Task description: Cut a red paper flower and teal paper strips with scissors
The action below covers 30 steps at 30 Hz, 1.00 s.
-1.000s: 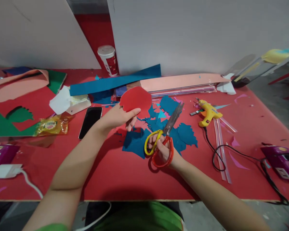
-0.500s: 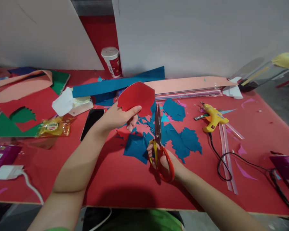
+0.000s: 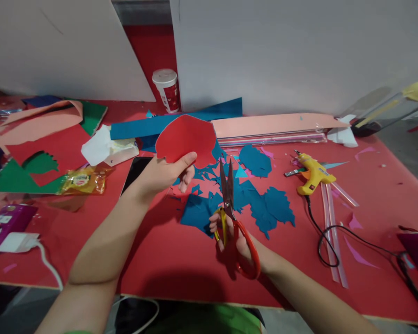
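Note:
My left hand [image 3: 172,171] pinches a piece of red paper [image 3: 186,139] between thumb and fingers, holding it above the table. The paper has a rounded outline with notches along parts of its edge. My right hand [image 3: 231,236] grips scissors [image 3: 227,195] with one red and one yellow handle loop. Their blades point away from me and stand slightly apart, just right of the paper and not touching it. Beneath both hands lie blue paper scraps [image 3: 242,192] and jagged blue cutouts [image 3: 277,206].
A yellow glue gun [image 3: 315,175] with a black cord lies at right beside clear glue sticks [image 3: 329,232]. A lidded cup [image 3: 166,90] stands by the white panel. Red paper with a cut hole [image 3: 69,150], a yellow packet [image 3: 85,180] and a phone [image 3: 135,171] are at left.
The red paper has moved left, away from the scissors, and turned slightly. The scissor blades have opened, and my right hand has dropped a little towards me. The whole view has shifted slightly.

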Motion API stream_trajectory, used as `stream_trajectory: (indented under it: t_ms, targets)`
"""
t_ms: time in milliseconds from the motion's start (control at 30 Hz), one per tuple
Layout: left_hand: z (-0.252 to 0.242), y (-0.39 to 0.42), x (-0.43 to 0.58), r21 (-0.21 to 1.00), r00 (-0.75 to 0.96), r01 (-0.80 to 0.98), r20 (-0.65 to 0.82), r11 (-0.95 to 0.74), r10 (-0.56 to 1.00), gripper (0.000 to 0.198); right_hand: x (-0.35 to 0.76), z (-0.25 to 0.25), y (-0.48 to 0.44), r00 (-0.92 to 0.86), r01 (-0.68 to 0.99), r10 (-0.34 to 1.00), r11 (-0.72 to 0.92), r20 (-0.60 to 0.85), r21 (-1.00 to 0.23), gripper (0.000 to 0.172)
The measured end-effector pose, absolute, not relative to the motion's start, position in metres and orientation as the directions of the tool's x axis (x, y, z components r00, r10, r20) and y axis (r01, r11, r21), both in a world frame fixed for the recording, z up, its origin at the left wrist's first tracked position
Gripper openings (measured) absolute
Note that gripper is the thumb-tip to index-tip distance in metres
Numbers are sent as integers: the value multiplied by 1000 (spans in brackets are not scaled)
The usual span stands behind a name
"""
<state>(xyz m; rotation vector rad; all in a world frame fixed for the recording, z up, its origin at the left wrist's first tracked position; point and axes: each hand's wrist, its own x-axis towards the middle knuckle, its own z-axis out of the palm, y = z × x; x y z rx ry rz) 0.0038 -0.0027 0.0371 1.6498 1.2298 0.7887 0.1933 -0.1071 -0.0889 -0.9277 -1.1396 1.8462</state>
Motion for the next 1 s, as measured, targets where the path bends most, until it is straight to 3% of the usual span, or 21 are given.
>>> stream_trajectory:
  t_ms: [500,833,1000]
  targets:
    - [34,-16,17,925,411,368,-77,-88,908,50,188,-76,-108,-309,-209,945,-181,-111,-961,64]
    - [23,-23,27,928,347,373,-138,-1,928,53,190,-80,-108,-406,-249,909,-207,-92,-946,69]
    - [15,-23,32,943,335,326,-173,58,926,53,186,-86,-109,-346,-308,933,-209,-95,-928,67]
